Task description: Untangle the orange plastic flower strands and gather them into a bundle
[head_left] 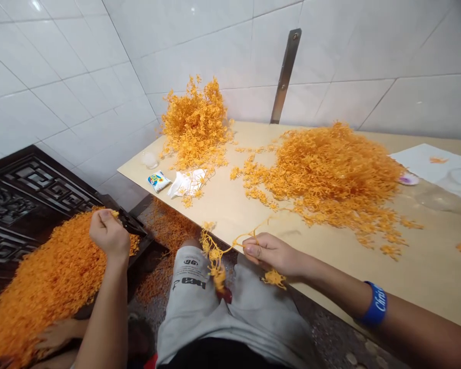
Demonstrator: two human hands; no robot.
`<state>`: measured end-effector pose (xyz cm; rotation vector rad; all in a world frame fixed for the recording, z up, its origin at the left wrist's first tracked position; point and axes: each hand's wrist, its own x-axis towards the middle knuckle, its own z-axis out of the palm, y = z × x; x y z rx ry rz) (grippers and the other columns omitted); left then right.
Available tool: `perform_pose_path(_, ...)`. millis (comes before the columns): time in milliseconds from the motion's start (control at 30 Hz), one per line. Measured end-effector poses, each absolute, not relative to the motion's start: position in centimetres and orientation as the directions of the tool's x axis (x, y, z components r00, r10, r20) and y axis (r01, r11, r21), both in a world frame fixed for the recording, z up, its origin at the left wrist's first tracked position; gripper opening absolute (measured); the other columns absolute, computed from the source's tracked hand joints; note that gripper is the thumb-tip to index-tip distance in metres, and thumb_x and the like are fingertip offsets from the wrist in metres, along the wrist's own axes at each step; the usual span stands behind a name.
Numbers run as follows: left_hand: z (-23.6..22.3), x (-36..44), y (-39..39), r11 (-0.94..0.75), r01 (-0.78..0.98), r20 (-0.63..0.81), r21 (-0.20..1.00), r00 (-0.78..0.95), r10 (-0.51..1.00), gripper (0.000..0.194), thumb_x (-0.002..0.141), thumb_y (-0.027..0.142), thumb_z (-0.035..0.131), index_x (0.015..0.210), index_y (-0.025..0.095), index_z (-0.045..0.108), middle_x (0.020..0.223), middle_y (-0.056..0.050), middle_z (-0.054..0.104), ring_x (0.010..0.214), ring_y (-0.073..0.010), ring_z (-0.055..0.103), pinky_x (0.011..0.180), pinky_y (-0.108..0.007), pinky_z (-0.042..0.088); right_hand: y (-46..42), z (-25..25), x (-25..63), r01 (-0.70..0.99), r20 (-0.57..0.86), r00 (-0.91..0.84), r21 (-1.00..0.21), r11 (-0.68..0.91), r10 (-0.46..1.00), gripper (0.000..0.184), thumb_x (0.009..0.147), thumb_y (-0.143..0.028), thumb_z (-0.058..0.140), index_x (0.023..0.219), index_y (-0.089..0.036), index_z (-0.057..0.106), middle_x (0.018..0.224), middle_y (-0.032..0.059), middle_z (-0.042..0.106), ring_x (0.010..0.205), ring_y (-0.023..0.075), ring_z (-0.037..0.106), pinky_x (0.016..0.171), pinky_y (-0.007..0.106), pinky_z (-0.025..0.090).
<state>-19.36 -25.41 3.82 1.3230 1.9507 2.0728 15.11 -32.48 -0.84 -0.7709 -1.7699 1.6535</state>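
Observation:
My right hand (pixel 271 253), a blue wristband on its wrist, pinches a thin branching strand of orange plastic-looking flowers (pixel 214 253) at the table's front edge. The strand's flower clusters dangle to the left above my lap. Another orange cluster (pixel 274 278) hangs just below that hand. My left hand (pixel 109 233) is raised at the left with its fingers closed on a small orange piece (pixel 115 213); only a bit of it shows at the fingertips. Beneath and beyond my left hand lies a large heap of small orange pieces (pixel 57 266) on a dark carved wooden seat.
On the table (pixel 223 210) stand a tall tangled pile of orange strands (pixel 197 120) and a wider pile (pixel 334 171). A small packet (pixel 158 181), white tissue (pixel 182 183) and clear cup (pixel 149 160) sit at the left. Another person's limb (pixel 57 335) rests by the heap.

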Motion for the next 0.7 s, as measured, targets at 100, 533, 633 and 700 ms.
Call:
perform_pose_path(100, 3.5, -18.6, -27.0, -0.255, 0.254, 0.359, 0.933, -0.622, 0.695, 0.02, 0.086, 0.022, 0.046, 0.065, 0.019, 0.047, 0.042, 0.008, 0.032, 0.036, -0.0083, 0.024, 0.038, -0.023, 0.018, -32.0, -1.3, 14.8, -0.04, -0.015, -0.626, -0.998, -0.052, 0.779, 0.055, 0.089, -0.066, 0.046, 0.06, -0.019, 0.043, 0.048, -0.0067, 0.032, 0.044, 0.008, 0.028, 0.044, 0.024, 0.019)
perform_pose_path(533, 5.8, 1.7, -20.3, -0.025, 0.083, -0.003, 0.996, 0.322, 0.947, 0.027, 0.092, 0.041, 0.053, 0.099, 0.02, 0.067, 0.119, -0.013, 0.067, 0.088, -0.0184, 0.068, 0.074, -0.031, 0.054, -32.4, -1.5, 14.8, -0.06, -0.061, -0.599, -0.991, -0.121, 0.798, 0.056, 0.084, -0.067, 0.053, 0.056, -0.019, 0.043, 0.043, -0.007, 0.035, 0.038, 0.0071, 0.03, 0.038, 0.021, 0.02)
perform_pose_path(633, 4.3, 0.5, -20.3, -0.083, 0.066, 0.052, 0.994, 0.376, 0.925, 0.032, 0.085, 0.05, 0.061, 0.091, 0.021, 0.073, 0.119, -0.012, 0.07, 0.112, -0.025, 0.065, 0.091, -0.038, 0.052, -32.4, -1.9, 15.2, -0.085, -0.054, -0.54, -0.989, -0.119, 0.84, 0.057, 0.083, -0.068, 0.054, 0.055, -0.02, 0.043, 0.041, -0.0065, 0.034, 0.037, 0.0075, 0.03, 0.039, 0.022, 0.02)
perform_pose_path(700, 3.5, -1.3, -21.1, -0.149, 0.063, 0.111, 0.987, 0.41, 0.905, 0.039, 0.085, 0.056, 0.059, 0.094, 0.021, 0.074, 0.116, -0.012, 0.072, 0.107, -0.0249, 0.067, 0.092, -0.039, 0.052, -32.1, -2.1, 15.7, -0.12, -0.04, -0.462, -0.987, -0.107, 0.886, 0.055, 0.084, -0.066, 0.055, 0.055, -0.02, 0.044, 0.042, -0.0059, 0.035, 0.037, 0.0077, 0.03, 0.039, 0.023, 0.02)
